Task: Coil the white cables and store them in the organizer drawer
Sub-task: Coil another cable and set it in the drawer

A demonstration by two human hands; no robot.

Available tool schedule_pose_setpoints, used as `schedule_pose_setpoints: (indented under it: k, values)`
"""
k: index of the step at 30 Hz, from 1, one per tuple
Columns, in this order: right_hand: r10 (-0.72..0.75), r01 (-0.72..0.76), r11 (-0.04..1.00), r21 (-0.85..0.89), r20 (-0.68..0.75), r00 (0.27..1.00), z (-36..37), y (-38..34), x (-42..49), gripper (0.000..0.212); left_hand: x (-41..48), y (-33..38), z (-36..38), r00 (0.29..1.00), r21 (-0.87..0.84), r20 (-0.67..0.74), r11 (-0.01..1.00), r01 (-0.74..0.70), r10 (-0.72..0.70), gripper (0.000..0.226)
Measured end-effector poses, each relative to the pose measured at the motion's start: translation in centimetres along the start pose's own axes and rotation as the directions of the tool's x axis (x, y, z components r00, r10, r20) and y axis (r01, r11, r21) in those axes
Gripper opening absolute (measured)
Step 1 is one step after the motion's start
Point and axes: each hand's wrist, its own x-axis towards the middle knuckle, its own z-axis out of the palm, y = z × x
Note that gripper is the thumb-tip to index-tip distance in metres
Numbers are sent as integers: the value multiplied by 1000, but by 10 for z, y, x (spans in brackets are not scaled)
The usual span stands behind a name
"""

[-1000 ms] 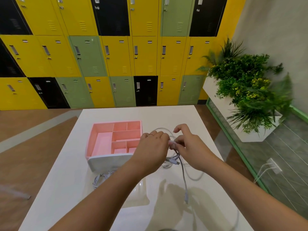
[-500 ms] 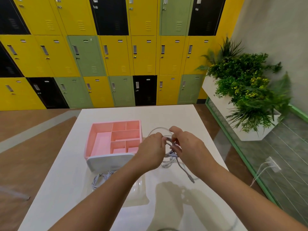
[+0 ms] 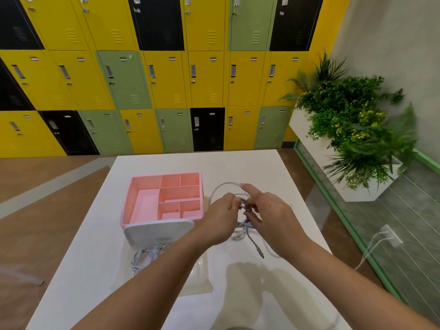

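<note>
A pink organizer (image 3: 145,198) with several compartments and a white drawer front (image 3: 157,232) stands on the white table (image 3: 250,167). Just to its right, my left hand (image 3: 220,220) and my right hand (image 3: 269,215) both hold a white cable (image 3: 222,186) bundled into loops between them. One loop arcs up behind my fingers, and the plug end (image 3: 258,250) dangles just above the table. A second white cable (image 3: 145,256) lies coiled on the table in front of the drawer, partly hidden by my left forearm.
A clear drawer tray (image 3: 202,279) lies on the table near my forearms. Coloured lockers (image 3: 166,79) line the far wall. A white planter with green plants (image 3: 352,129) stands to the right, beside a green-framed glass panel (image 3: 392,234).
The long hanging tail of the cable has been drawn up into the loops, so only a short plug end dangles. My hands have come closer together.
</note>
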Motion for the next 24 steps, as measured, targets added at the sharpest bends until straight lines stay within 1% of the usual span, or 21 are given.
schedule_pose_setpoints:
  k: [3, 5, 6, 8, 9, 11, 14, 15, 19, 21, 24]
  values:
    - [46, -46, 998, 43, -10, 999, 4, 1, -2, 62, -2, 1, -2, 998, -22, 51, 999, -32, 33, 28]
    - [114, -116, 989, 92, 24, 993, 6, 4, -4, 52, -4, 0, -5, 989, -57, 144, 998, -20, 28, 19]
    - [154, -161, 978, 131, 65, 986, 7, 6, -5, 48, -5, -1, -6, 980, -54, 200, 999, -8, 18, 14]
    - [210, -242, 941, 236, 154, 965, 7, 9, -5, 42, -5, -4, -7, 963, 28, 267, 999, -24, 16, 25]
    - [220, -263, 927, 268, 181, 959, 6, 10, -5, 41, -6, -5, -6, 962, 86, 272, 995, -46, 21, 30]
    - [219, -268, 925, 269, 199, 955, 4, 10, -3, 42, -5, -6, -3, 973, 178, 229, 981, -82, 40, 34]
    - [205, -235, 958, 167, 179, 962, 3, 10, 0, 44, -6, -4, 1, 985, 267, 155, 957, -110, 70, 32]
    - [209, -240, 956, 169, 180, 961, 2, 9, 1, 44, -6, -3, 2, 988, 299, 131, 946, -123, 87, 30]
    - [248, -314, 909, 274, 252, 935, 0, 4, 2, 43, -6, -5, 5, 982, 412, 58, 892, -186, 178, 21]
    - [272, -359, 874, 327, 283, 920, -1, 2, 5, 44, -5, -8, 7, 977, 468, 38, 860, -205, 212, 20]
    - [335, -471, 779, 414, 361, 870, -6, 0, 11, 43, -5, -12, 8, 971, 542, 12, 814, -207, 239, 22]
